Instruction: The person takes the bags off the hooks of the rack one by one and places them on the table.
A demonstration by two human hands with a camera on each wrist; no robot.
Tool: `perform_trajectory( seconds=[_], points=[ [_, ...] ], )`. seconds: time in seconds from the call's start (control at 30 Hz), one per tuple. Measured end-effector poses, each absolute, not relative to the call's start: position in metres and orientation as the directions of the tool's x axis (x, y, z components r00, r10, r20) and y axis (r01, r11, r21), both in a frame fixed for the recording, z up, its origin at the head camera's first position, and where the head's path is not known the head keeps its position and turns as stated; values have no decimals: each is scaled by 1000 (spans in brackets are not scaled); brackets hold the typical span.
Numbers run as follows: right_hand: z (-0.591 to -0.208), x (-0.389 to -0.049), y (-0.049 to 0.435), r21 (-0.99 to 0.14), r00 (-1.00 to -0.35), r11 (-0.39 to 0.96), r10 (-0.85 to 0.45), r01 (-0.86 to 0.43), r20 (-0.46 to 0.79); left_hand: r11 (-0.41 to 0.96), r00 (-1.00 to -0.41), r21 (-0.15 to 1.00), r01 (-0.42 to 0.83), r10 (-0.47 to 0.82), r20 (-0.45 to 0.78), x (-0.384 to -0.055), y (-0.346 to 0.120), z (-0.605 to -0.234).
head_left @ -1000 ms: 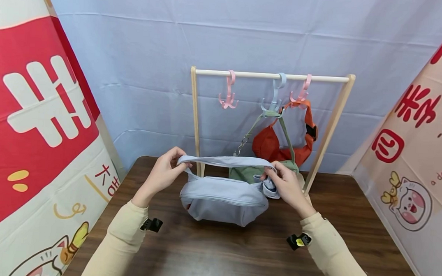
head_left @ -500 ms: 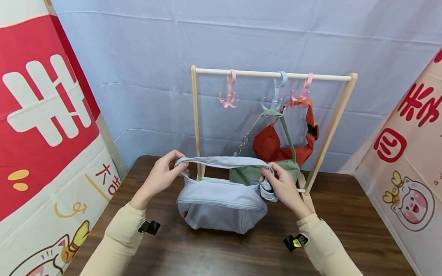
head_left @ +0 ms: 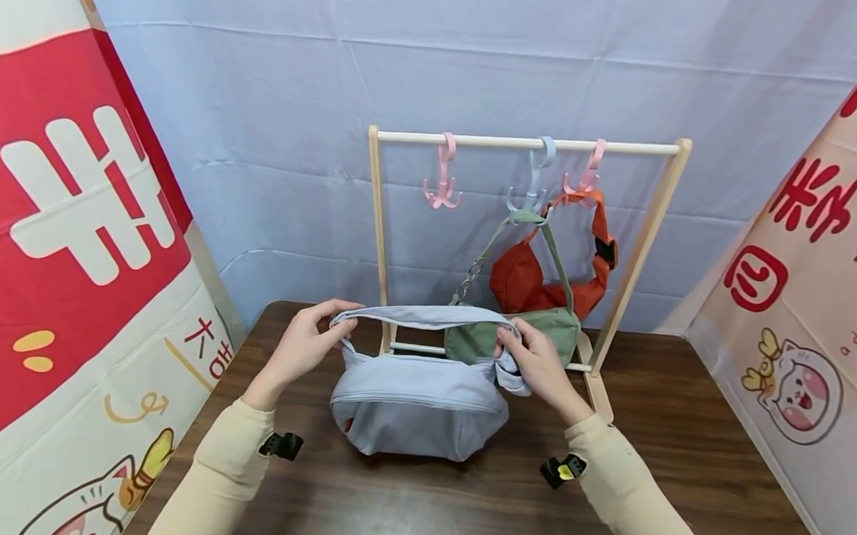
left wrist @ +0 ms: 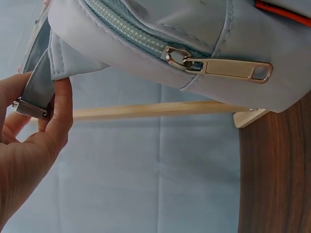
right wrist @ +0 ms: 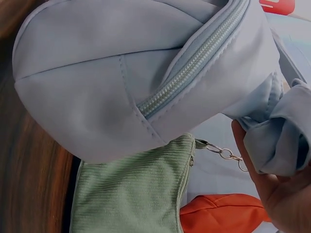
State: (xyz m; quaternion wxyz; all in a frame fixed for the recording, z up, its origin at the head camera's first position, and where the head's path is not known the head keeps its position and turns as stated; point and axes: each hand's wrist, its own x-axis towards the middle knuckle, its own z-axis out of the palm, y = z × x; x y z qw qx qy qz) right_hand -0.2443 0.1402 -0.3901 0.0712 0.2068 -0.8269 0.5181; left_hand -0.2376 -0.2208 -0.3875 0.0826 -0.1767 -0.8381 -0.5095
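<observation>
Pinching the strap [head_left: 426, 317] near either end, the left hand [head_left: 304, 346] and right hand [head_left: 538, 363] sit apart, apparently to spread it wide above the pale-blue bag [head_left: 418, 415].

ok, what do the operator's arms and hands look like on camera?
Left hand and right hand: both bare, no gloves. Left sleeve and right sleeve: cream. Small black units at the left wrist and right wrist, the right one with a yellow patch. No cables visible.
</observation>
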Motion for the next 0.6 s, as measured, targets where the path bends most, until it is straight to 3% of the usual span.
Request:
perform_trajectory(
  seconds=[0.13, 0.37, 0.6],
  points=[
    [-379, -235, 134, -824, -900, 379, -288, -422, 328, 403, -932, 844, 355, 224, 285, -236, -223, -387],
    [-408, -250, 136, -844, -923, 392, -274, -365, 271, 363, -947, 885, 293, 238, 216, -221, -221, -371],
    [-420, -251, 133, -848, -925, 395, -281, -354, 255, 349, -965, 912, 215, 220, 144, -231, -233, -389]
  ],
)
